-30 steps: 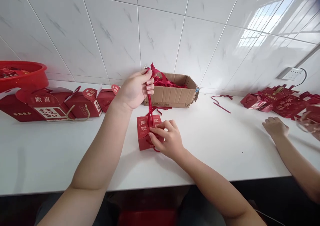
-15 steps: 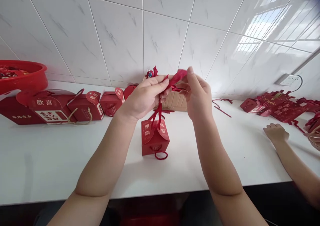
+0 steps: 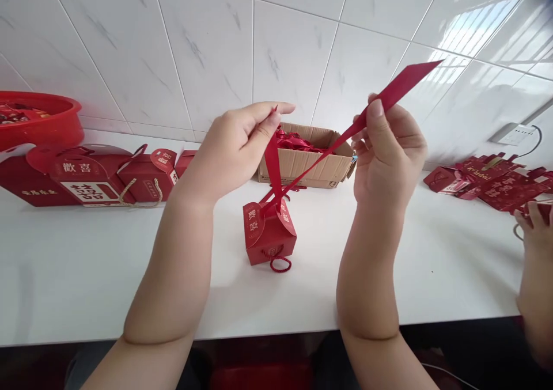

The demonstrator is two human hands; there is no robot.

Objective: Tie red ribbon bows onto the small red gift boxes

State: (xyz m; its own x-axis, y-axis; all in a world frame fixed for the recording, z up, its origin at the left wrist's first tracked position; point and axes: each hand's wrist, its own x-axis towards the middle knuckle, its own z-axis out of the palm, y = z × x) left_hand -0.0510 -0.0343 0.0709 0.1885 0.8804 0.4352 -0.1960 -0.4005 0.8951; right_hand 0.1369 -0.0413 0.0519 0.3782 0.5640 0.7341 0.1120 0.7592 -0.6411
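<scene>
A small red gift box (image 3: 270, 237) with gold characters stands on the white table (image 3: 64, 275), a cord loop hanging at its front. A red ribbon (image 3: 317, 156) runs up from the box top in two strands. My left hand (image 3: 235, 145) pinches the near-vertical strand above the box. My right hand (image 3: 389, 148) is closed on the other strand, pulled up to the right, its free end sticking out past my fingers.
A cardboard box (image 3: 306, 159) of red ribbons sits behind by the tiled wall. Several red gift boxes (image 3: 90, 180) and a red basin (image 3: 38, 122) stand at left. More red boxes (image 3: 488, 180) lie at right, where another person's hand (image 3: 533, 220) shows.
My right hand left the box, took one ribbon end and pulled it out to the upper right. My left hand kept its strand raised. The other person's hand moved toward the right edge.
</scene>
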